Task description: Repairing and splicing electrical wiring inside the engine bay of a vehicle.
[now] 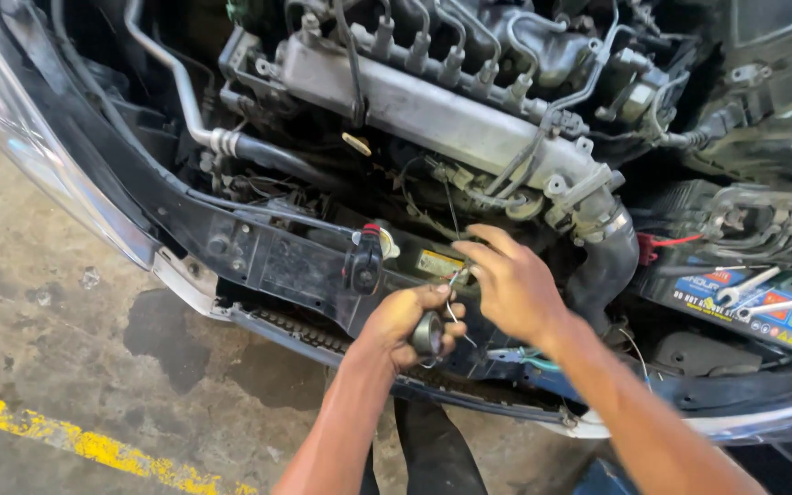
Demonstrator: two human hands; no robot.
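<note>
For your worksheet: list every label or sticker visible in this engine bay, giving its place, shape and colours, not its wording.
Battery label: far right under two spanners; rectangular, blue with red, green and white patches.
Small sticker: on the black front panel above the left hand; rectangular, yellow and white.

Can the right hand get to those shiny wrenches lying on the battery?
Probably yes. The wrenches lie uncovered on top of the battery, off to the side of the right hand, with nothing standing between them.
</note>
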